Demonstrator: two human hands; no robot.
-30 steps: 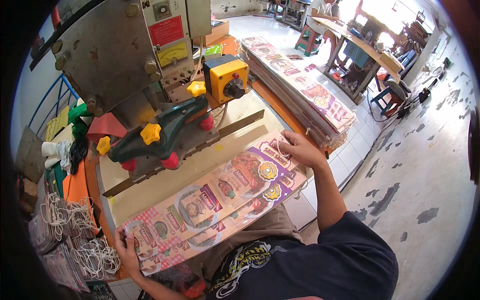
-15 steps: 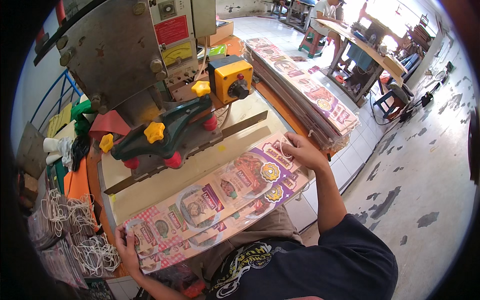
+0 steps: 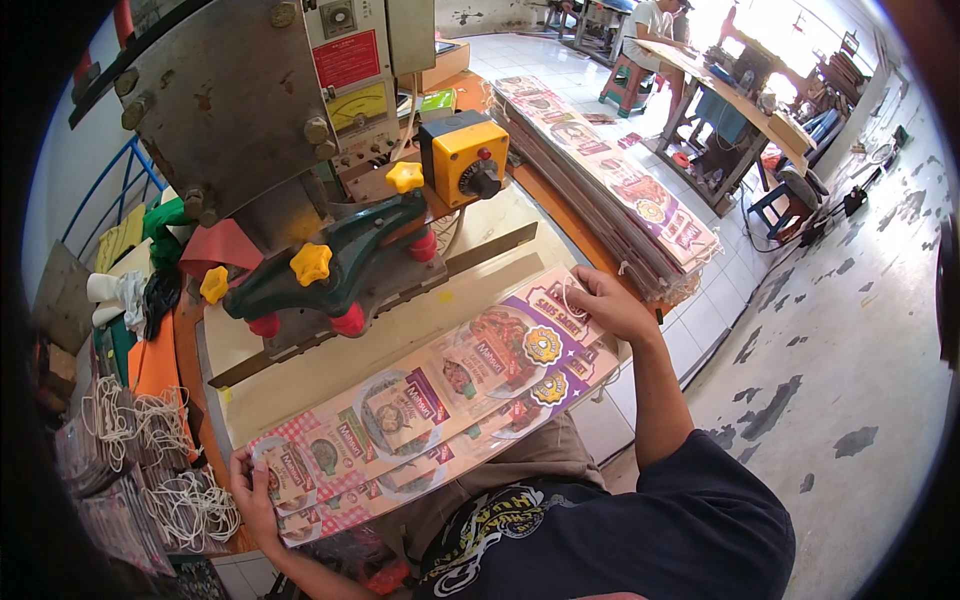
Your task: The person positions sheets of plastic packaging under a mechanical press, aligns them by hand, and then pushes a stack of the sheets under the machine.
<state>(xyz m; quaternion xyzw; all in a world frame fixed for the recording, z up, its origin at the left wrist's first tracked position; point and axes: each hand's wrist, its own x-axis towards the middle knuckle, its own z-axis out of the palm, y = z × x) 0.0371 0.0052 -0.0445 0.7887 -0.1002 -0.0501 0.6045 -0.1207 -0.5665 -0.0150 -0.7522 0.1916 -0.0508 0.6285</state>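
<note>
My left hand [image 3: 256, 503] grips the near-left end of a long printed plastic banner [image 3: 365, 440], thumb on top. At its far-right end my right hand [image 3: 610, 303] is closed on the corner, next to a white cord loop. The banner shows food pictures, with a red checked end and a purple end. A second, matching banner [image 3: 405, 482] lies under it, its near edge sticking out toward my lap. Both slant across the near edge of the cream press bed [image 3: 300, 385]; the fingers beneath are hidden.
Over the bed stands a press machine [image 3: 225, 100] with a dark green frame [image 3: 375, 255], yellow knobs and red feet. A stack of similar banners [image 3: 600, 165] lies at right. Bundles with white cords [image 3: 195, 510] sit at left. A person [image 3: 655, 30] works at a far table.
</note>
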